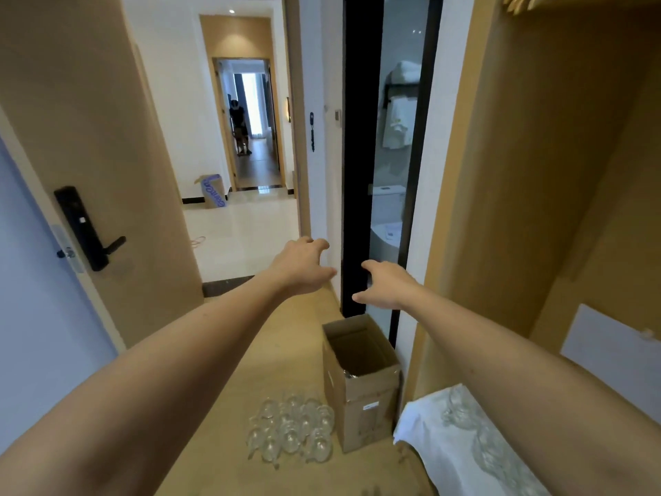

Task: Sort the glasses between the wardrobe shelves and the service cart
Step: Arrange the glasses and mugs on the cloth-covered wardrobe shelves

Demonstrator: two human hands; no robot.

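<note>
Several clear glasses [291, 429] stand clustered on the tan floor, just left of an open cardboard box [361, 384]. More clear glasses [461, 411] lie on a white cloth [440, 445] on the low wardrobe shelf at the lower right. My left hand [304, 268] and my right hand [388, 286] are both stretched out forward at mid-height, well above the box. Their fingers hang loosely curled and neither hand holds anything.
The wooden wardrobe [536, 173] is open on the right. A glass bathroom door [390, 155] lies ahead. The room door with a black lock [86, 230] stands open at the left. A person [239, 127] stands far down the corridor beside another box [213, 191].
</note>
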